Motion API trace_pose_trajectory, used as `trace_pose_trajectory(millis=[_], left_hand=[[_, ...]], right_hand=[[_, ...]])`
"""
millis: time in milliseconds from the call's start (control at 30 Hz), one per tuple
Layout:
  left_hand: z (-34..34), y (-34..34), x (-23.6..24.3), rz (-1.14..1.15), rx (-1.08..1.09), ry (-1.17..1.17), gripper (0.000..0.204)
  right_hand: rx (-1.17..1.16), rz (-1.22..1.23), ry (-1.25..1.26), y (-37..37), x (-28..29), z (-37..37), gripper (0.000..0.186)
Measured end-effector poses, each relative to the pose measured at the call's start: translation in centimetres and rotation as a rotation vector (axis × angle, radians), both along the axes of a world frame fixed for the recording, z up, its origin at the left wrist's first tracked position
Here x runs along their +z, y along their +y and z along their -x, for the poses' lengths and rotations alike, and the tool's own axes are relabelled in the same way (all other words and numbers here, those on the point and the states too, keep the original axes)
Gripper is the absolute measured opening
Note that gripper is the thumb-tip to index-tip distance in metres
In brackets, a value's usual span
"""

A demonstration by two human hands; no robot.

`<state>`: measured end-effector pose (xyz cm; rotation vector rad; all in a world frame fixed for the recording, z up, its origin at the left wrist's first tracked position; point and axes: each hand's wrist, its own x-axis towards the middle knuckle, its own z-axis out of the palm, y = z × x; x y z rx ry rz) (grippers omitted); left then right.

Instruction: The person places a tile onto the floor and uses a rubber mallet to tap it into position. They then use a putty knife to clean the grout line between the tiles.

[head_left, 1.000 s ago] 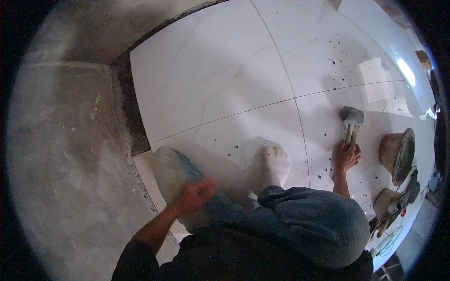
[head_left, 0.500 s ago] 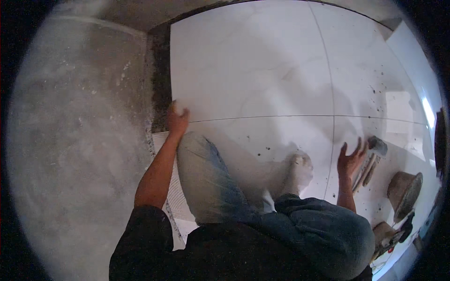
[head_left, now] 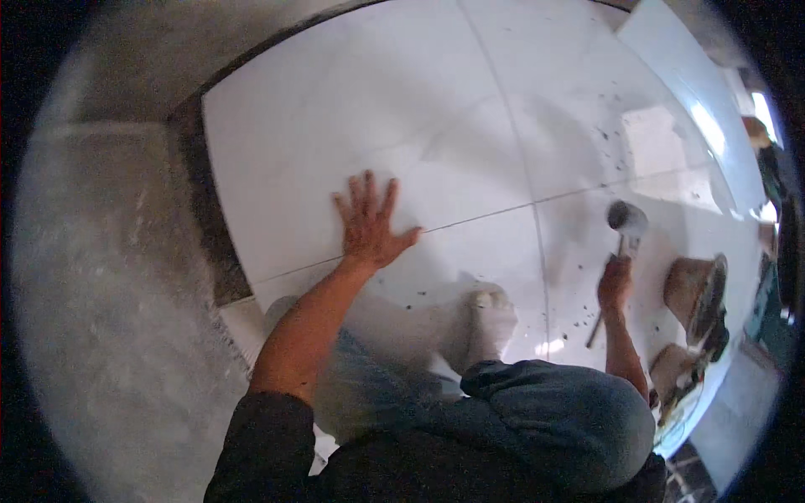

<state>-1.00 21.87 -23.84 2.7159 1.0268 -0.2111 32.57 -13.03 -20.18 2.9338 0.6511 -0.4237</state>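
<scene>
With the left hand [head_left: 369, 225] spread flat on the white tile [head_left: 335, 159] at centre frame and the right hand [head_left: 615, 283] clenched round the mallet [head_left: 626, 222] at right, tapping is best kept light, near the joint [head_left: 478, 220], palm steadying.

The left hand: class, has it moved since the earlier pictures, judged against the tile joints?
Yes. The left hand moved from the tile's left edge by the dark gap rightward, and now lies flat by the grout joint.
</scene>
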Motion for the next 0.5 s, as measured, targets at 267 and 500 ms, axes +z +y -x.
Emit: trace_pose_trajectory(millis=[267, 500], left_hand=[[0.3, 1.5, -0.3, -0.043, -0.214, 0.020, 0.099], [0.6, 2.0, -0.9, -0.084, -0.217, -0.019, 0.097]], right_hand=[[1.019, -0.109, 0.817, 17.2, 8.3, 4.3, 0.040], [1.453, 0.277, 0.652, 27.4, 7.3, 4.2, 0.060]])
